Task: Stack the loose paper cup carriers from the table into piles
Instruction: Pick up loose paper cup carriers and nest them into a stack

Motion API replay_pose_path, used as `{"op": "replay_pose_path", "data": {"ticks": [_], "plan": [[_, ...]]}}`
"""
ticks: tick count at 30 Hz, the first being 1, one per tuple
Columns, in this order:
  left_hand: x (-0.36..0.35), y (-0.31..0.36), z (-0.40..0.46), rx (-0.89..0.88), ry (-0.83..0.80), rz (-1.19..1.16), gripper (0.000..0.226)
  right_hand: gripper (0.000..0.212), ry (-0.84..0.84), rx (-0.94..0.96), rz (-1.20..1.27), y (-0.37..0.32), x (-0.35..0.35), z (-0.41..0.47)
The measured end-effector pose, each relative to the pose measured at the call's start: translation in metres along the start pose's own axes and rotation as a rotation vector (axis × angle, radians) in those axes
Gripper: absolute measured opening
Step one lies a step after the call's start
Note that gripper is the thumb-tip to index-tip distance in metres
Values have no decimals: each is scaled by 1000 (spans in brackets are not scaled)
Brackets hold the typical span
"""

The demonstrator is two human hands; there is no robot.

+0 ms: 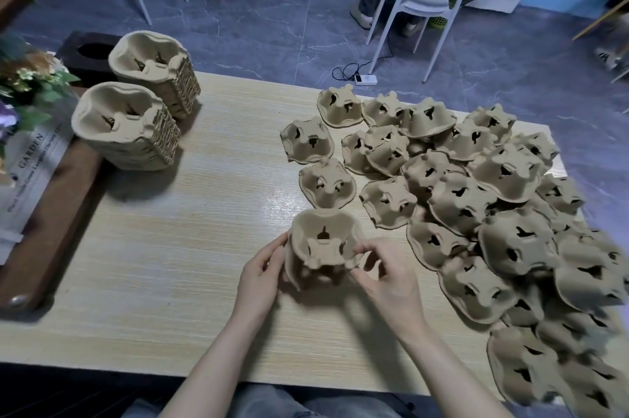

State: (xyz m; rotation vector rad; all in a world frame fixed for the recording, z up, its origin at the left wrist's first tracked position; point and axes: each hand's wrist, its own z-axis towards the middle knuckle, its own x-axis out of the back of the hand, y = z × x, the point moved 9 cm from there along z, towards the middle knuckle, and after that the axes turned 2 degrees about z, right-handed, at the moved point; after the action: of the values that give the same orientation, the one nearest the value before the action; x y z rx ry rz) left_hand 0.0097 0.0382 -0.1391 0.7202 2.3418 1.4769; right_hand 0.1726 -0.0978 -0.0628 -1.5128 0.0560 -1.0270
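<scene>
- Left hand [262, 276] and right hand [388, 276], fingers curled, gripped a small carrier stack [323, 247] by its sides.
- Stack stood near the table [170, 264] front edge, beside the loose carriers [476, 213].
- Bare tabletop lay leftward, toward two finished piles [136, 111].

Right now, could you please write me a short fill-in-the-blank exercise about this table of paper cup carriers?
1. Both hands, left and right, hold a small stack of brown moulded-pulp cup carriers above the ____ wooden table.
2. The finished tall piles number ____.
3. The loose heap of carriers lies on the person's ____ side.

Missing words: light; two; right
</scene>
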Motion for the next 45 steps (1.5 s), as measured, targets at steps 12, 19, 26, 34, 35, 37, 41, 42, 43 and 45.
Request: {"op": "replay_pose_path", "data": {"ticks": [12,19,26,34,35,37,41,42,43,45], "plan": [[-5,0,-8,47,-6,-2,29,48,-159,-23,-93,22,-18,-24],[-7,-3,-9,35,0,-20,35,43,-173,-41,-73,33,-12,-26],[-9,-7,-7,36,24,-25,41,43,-233,-73,-109,43,-19,-29],[-5,-11,1,8,41,-2,44,39,-276,-92,-141,54,-29,-29],[-4,-11,3,5,45,1,43,35,-266,-89,-143,54,-27,-27],[-3,-9,8,-1,46,15,41,30,-212,-75,-169,52,-19,-18],[-8,-4,14,-12,17,40,39,37,-42,-96,-240,47,19,26],[-10,-2,14,-15,5,41,39,41,-26,-106,-273,47,27,39],[-11,0,14,-16,-5,44,39,45,-23,-122,-298,49,33,52],[-11,2,13,-18,-14,46,38,50,-51,-197,-354,58,38,75]]}}
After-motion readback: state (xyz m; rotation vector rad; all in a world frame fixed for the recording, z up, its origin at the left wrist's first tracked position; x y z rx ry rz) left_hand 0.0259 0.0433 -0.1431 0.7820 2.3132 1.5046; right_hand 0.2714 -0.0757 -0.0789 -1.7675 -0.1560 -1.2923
